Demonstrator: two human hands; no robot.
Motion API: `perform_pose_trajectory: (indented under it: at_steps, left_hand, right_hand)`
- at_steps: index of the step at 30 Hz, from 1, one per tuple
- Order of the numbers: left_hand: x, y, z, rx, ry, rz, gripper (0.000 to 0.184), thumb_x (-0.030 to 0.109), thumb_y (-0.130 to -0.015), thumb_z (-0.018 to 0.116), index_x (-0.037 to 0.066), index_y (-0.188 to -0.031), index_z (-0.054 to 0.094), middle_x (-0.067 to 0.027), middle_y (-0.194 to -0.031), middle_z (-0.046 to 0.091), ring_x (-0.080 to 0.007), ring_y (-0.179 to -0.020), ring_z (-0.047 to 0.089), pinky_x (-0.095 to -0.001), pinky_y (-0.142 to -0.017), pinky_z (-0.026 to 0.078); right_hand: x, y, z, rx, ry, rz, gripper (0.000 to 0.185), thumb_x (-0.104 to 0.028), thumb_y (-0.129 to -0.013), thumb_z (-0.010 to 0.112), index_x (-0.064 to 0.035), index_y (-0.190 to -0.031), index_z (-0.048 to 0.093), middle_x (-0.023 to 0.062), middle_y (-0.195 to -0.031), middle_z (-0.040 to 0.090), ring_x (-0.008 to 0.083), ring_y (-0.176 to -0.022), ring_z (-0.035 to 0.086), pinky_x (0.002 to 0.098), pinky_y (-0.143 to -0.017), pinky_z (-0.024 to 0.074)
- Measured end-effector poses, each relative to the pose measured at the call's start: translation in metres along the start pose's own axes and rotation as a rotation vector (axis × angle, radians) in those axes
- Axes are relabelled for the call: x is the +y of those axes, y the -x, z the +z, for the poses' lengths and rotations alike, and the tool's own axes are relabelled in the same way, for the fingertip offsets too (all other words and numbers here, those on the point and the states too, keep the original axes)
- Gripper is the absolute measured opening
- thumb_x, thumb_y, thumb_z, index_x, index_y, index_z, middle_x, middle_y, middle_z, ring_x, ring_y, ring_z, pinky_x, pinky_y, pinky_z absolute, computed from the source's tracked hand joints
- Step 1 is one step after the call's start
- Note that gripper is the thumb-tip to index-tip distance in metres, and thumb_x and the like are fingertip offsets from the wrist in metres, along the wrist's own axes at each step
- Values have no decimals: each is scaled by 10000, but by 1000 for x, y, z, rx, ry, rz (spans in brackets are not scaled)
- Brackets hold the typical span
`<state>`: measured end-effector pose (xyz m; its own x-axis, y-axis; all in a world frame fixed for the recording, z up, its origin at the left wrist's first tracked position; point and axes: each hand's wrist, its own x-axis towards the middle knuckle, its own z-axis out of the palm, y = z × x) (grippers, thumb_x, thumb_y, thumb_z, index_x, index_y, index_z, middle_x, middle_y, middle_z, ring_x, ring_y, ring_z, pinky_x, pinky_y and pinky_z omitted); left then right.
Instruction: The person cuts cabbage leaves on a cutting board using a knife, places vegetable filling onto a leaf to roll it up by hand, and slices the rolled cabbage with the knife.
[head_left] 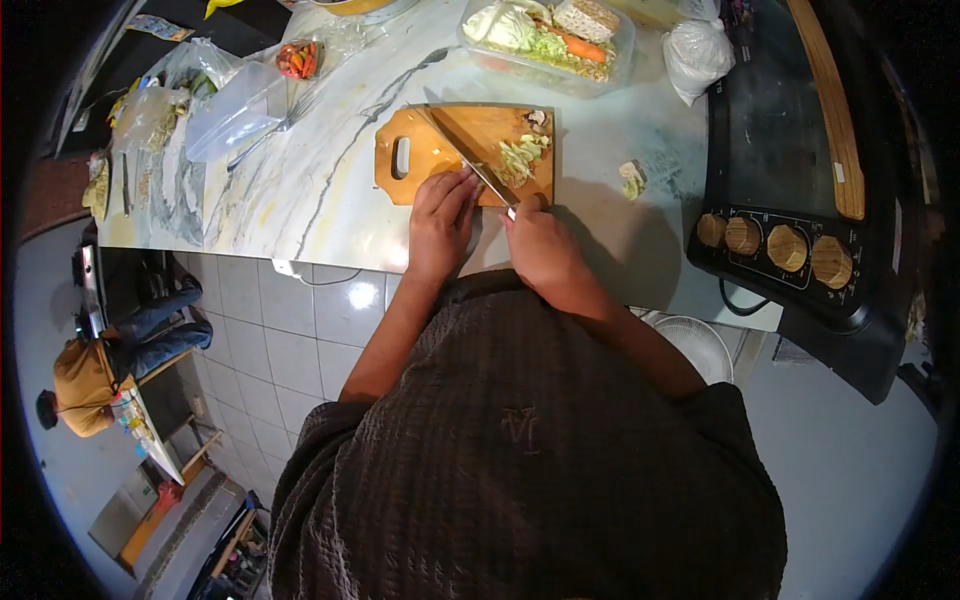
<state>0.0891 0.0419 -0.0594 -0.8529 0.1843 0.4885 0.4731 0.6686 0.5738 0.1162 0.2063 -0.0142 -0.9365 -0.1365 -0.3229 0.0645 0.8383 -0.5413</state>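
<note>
My right hand (545, 245) is closed round the handle of a knife (468, 155), whose blade slants up and left over a wooden cutting board (393, 160). My left hand (440, 222) rests at the board's near edge, left of the blade, with its fingers bent together; what lies under the fingertips is too small to name. Chopped pale green cabbage (522, 160) is heaped on the board right of the knife. A small brownish piece (537, 118) sits in the board's far right corner.
A clear container of vegetables (550, 45) stands beyond the board. Cabbage scraps (632, 182) and a tied white bag (697, 58) are to the right, beside a black stove (780, 240). An empty plastic container (235, 115) and red chillies (298, 60) are left. A person (85, 388) sits far left.
</note>
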Motion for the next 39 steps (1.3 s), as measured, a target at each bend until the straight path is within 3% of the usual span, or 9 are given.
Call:
perform_pose_trajectory:
  at_steps: [6, 8, 15, 21, 26, 33, 35, 39]
  left_hand:
    - [3, 2, 1, 30, 1, -14, 215, -27, -794, 727, 5, -1005, 698, -127, -1060, 675, -330, -1010, 629, -411, -880, 515]
    - [3, 2, 2, 39, 7, -14, 209, -30, -796, 724, 2, -1001, 697, -127, -1046, 667, -331, -1004, 628, -412, -874, 513]
    - [7, 3, -2, 23, 25, -29, 201, -27, -794, 730, -3, -992, 699, -126, -1002, 640, -326, -961, 624, -408, -842, 505]
    - [6, 2, -2, 47, -14, -6, 198, 4, -802, 746, 21, -998, 729, -120, -976, 658, -305, -936, 635, -381, -823, 514]
    - [4, 1, -3, 45, -7, -17, 177, 17, -791, 759, 22, -966, 727, -114, -944, 676, -301, -919, 647, -385, -827, 518]
    - [0, -1, -3, 50, -28, 22, 161, 21, -785, 764, 13, -942, 728, -122, -942, 686, -307, -924, 650, -395, -820, 526]
    - [-1, -1, 0, 62, -28, 25, 163, 19, -786, 763, 13, -946, 729, -123, -944, 687, -308, -922, 650, -394, -819, 525]
    - [1, -1, 3, 82, -26, 26, 167, 5, -786, 757, 11, -951, 731, -125, -945, 688, -311, -914, 648, -389, -817, 527]
  right_hand:
    - [6, -8, 11, 12, 16, 45, 327, -263, -1003, 519, 59, -1019, 468, 267, -813, 679, 430, -824, 697, 518, -695, 563]
    - [10, -9, 16, 33, 30, 54, 377, -307, -1007, 512, 69, -1004, 493, 295, -849, 672, 477, -815, 667, 544, -718, 532]
    - [6, -5, 14, 44, 35, 32, 343, -263, -995, 523, 74, -1027, 465, 267, -820, 683, 444, -817, 692, 504, -692, 558]
    - [10, 6, 5, 44, 53, 0, 319, -266, -1008, 494, 52, -1023, 483, 262, -843, 690, 450, -809, 688, 522, -698, 552]
    - [10, 13, -4, 14, 44, 121, 323, -286, -1018, 479, 36, -1028, 495, 274, -874, 681, 467, -860, 670, 557, -759, 525]
    - [11, 11, -4, 47, 32, 109, 355, -312, -1017, 482, 40, -1028, 522, 278, -868, 676, 471, -857, 664, 559, -756, 516]
    - [11, 10, -2, 145, -23, 46, 378, -340, -998, 520, 38, -993, 509, 294, -789, 657, 494, -773, 646, 570, -701, 510]
    - [2, 12, -7, 73, 8, 48, 363, -320, -1016, 485, 41, -1013, 523, 278, -833, 670, 469, -818, 666, 551, -726, 521]
